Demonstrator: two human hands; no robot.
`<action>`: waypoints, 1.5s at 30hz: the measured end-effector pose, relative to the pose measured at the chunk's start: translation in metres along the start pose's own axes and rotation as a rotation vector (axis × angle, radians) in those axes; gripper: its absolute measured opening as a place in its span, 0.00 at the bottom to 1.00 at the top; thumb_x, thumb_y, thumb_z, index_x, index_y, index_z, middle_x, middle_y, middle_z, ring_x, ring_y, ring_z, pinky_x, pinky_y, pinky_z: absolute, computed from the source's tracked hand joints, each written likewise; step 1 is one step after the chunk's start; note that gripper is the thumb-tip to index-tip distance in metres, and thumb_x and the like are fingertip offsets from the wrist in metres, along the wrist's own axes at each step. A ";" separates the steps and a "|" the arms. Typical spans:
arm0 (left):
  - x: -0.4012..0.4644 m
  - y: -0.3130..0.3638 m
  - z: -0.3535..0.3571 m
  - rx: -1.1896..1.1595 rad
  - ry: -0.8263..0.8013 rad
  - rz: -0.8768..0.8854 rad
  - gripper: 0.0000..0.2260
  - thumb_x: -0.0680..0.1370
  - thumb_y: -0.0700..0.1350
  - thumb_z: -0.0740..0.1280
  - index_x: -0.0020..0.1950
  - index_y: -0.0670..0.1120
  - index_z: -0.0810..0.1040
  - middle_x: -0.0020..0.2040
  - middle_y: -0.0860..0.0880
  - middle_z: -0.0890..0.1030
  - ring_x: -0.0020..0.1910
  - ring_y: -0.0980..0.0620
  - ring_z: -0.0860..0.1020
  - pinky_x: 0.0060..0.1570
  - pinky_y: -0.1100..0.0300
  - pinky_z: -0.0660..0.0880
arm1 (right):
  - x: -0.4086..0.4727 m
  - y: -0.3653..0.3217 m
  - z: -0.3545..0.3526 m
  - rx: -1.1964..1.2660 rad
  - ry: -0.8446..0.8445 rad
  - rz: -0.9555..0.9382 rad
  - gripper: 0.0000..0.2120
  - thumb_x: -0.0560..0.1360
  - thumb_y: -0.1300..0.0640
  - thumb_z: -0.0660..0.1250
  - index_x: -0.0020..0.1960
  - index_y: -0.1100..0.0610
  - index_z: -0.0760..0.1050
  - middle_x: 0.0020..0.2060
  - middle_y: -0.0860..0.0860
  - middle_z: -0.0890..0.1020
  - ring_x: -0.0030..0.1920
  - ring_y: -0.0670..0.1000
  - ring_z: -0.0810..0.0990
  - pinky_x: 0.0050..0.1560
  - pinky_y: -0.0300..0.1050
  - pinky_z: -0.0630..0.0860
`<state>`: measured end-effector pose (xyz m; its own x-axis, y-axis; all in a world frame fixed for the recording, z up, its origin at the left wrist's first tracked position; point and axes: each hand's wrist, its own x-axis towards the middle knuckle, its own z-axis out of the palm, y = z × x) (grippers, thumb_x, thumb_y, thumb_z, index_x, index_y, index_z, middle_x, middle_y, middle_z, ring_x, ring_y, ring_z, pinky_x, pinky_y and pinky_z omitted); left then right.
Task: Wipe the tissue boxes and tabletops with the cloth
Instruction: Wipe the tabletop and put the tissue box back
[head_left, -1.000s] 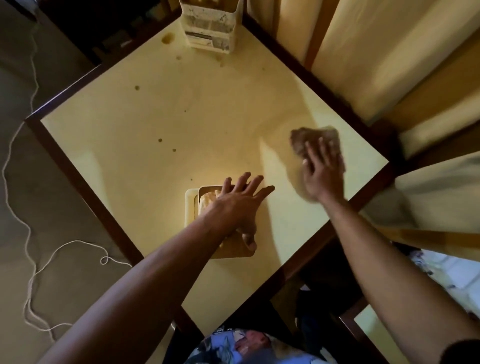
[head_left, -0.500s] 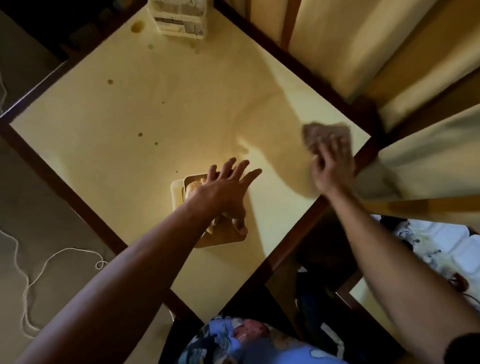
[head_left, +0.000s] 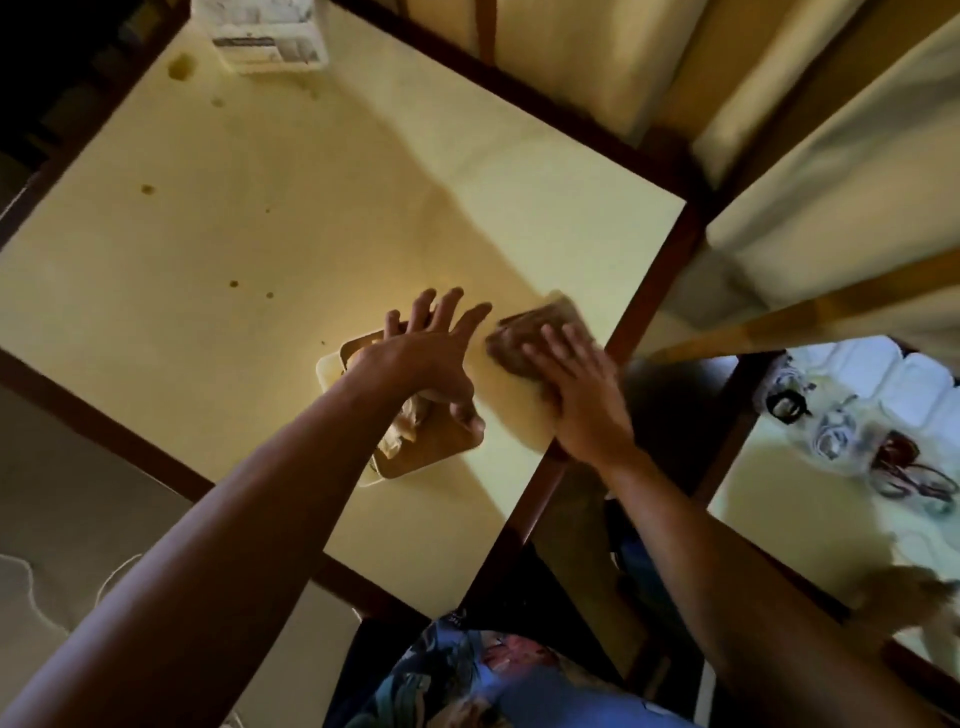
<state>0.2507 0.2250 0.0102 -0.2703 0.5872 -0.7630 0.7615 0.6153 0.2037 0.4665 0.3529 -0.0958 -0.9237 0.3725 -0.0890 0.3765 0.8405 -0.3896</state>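
Observation:
A square yellow tabletop with a dark wooden rim fills the view. A tissue box with a tan lid and crumpled tissue sticking out stands near the table's front corner. My left hand lies on top of it with the fingers spread and the thumb over its right side. My right hand presses a brown cloth flat on the tabletop just right of the box, close to the right rim. Several dark stains dot the far left part of the table.
A white container with labels stands at the table's far corner. Yellow chair backs line the far right side. A second table at the right carries white packs and cables. A white cord lies on the floor at left.
My right hand has slid the cloth from the table's right corner back toward me and to the left, up beside the tissue box. The left hand has stayed on the box.

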 end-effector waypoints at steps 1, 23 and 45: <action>-0.001 0.001 -0.001 -0.001 0.005 0.005 0.65 0.63 0.61 0.83 0.83 0.61 0.36 0.83 0.52 0.32 0.82 0.42 0.32 0.78 0.32 0.43 | -0.002 0.015 -0.005 0.010 0.035 0.108 0.25 0.85 0.55 0.60 0.82 0.47 0.65 0.83 0.50 0.60 0.85 0.55 0.51 0.82 0.63 0.54; -0.027 -0.101 -0.013 -0.473 0.317 0.086 0.09 0.81 0.47 0.70 0.60 0.55 0.85 0.60 0.55 0.85 0.54 0.58 0.80 0.54 0.61 0.73 | 0.193 -0.061 -0.009 0.029 -0.190 0.108 0.22 0.87 0.54 0.59 0.80 0.49 0.68 0.84 0.53 0.56 0.84 0.61 0.48 0.82 0.55 0.46; -0.017 -0.111 -0.015 -0.619 0.276 0.012 0.07 0.78 0.47 0.74 0.54 0.57 0.87 0.47 0.59 0.83 0.47 0.60 0.80 0.44 0.66 0.73 | 0.107 -0.002 -0.048 0.091 0.111 0.680 0.20 0.83 0.59 0.62 0.73 0.50 0.77 0.70 0.61 0.78 0.69 0.67 0.76 0.67 0.57 0.75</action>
<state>0.1623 0.1549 0.0094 -0.4670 0.6581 -0.5905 0.3102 0.7474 0.5876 0.3707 0.4100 -0.0610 -0.4703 0.8468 -0.2483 0.8574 0.3718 -0.3559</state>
